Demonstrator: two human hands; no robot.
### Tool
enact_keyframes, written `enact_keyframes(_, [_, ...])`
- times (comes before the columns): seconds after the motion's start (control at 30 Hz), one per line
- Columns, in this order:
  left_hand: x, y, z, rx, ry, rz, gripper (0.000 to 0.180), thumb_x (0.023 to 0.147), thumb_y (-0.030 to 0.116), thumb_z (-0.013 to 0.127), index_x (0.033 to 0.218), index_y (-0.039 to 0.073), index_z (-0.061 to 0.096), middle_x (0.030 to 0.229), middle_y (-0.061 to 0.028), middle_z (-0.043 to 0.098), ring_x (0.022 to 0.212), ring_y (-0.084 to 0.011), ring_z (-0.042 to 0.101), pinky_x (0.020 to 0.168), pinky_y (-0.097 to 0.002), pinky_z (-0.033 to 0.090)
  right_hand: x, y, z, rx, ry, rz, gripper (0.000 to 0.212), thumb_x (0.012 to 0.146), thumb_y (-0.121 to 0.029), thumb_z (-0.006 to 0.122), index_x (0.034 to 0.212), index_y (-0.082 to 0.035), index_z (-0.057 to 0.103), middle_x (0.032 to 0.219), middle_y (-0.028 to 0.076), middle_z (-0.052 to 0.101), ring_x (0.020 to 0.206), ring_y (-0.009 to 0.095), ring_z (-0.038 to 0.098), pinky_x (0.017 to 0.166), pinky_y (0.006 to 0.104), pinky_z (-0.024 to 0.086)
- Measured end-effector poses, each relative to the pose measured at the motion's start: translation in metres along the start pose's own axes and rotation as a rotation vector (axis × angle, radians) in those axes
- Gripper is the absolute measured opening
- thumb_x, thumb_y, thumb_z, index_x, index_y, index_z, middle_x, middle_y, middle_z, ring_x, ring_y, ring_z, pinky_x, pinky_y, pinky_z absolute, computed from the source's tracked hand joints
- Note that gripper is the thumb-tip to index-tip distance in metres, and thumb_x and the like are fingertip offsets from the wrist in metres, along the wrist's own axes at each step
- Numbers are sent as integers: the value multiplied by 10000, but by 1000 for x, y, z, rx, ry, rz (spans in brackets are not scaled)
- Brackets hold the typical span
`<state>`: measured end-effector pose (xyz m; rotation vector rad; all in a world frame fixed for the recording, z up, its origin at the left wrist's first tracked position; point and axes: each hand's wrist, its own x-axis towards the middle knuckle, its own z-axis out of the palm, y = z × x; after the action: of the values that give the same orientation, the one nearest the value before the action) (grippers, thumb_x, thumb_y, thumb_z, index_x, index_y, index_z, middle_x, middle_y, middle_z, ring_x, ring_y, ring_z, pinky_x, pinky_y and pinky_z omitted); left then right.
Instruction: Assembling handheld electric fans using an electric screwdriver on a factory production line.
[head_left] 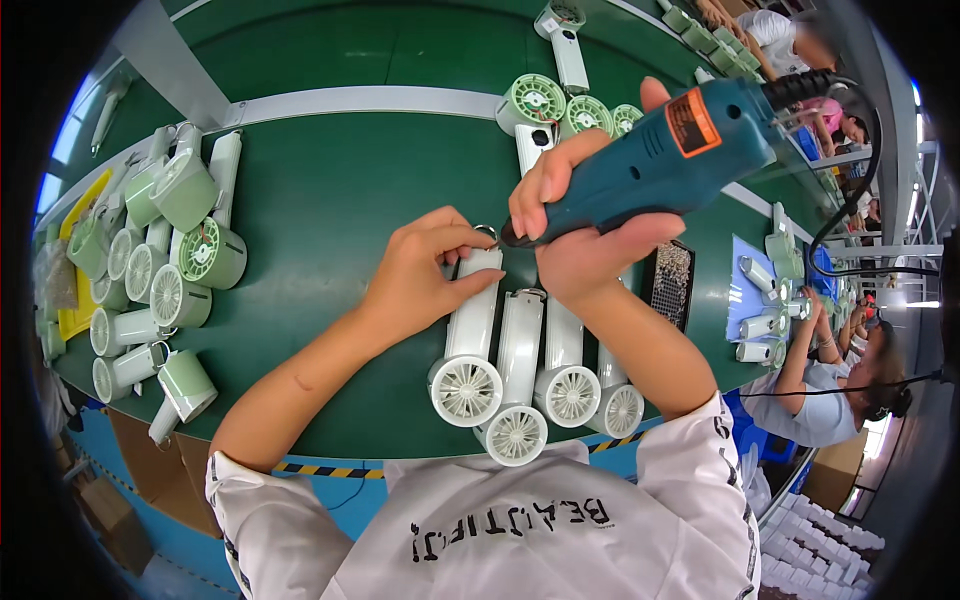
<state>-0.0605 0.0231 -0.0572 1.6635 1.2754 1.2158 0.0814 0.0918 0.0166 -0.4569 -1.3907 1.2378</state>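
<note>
You face a green table, crossed by a white rail on its far side. Blue floor shows near left, beside brown cartons; white lamps glow far right.

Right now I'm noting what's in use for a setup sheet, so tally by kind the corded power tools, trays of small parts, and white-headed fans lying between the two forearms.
Corded power tool: 1
Black tray of small parts: 1
White-headed fans: 4
Total: 6
</note>
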Motion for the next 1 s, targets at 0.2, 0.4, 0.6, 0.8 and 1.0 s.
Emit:
enact_keyframes(0.2, [-5, 2, 0, -27, -3, -75, 300, 723, 81, 846, 996, 15, 741, 802, -49, 566, 674, -149, 539, 608, -292, 476, 3, 3, 1, 10, -5, 27, 1125, 745, -897, 441, 1567, -234, 50, 747, 56, 526, 438, 143, 501, 411, 294, 446])
enact_keyframes(0.4, [-3, 3, 0, -52, 1, -88, 305, 720, 91, 846, 995, 16, 737, 817, -48, 569, 682, -151, 545, 621, -292, 484, 2, 6, -1, 35, -28, 58, 1149, 716, -903, 457, 1561, -249, 34, 727, 48, 513, 429, 140, 484, 405, 287, 430])
enact_keyframes(0.6, [-1, 0, -2, -91, -5, -101, 311, 719, 96, 843, 997, 12, 733, 823, -60, 573, 690, -164, 557, 630, -299, 492, -11, 16, -1, 51, -45, 64, 1169, 672, -897, 512, 1548, -266, 65, 712, 38, 509, 436, 149, 482, 407, 301, 418])
enact_keyframes(0.8, [3, -1, -6, -84, -26, -75, 306, 716, 85, 833, 990, 5, 721, 818, -79, 569, 682, -185, 565, 623, -311, 492, -17, 24, -6, 147, -13, 160, 1132, 581, -911, 536, 1426, -202, 283, 675, 37, 515, 486, 174, 524, 471, 311, 446])
enact_keyframes(1.0, [3, 7, -1, 55, -2, -60, 247, 694, 81, 846, 820, 11, 645, 712, -47, 505, 600, -165, 480, 535, -302, 401, -33, 28, -13, 122, -153, 211, 969, 869, -731, 581, 1440, 4, 313, 797, 71, 601, 588, 101, 545, 512, 233, 426])
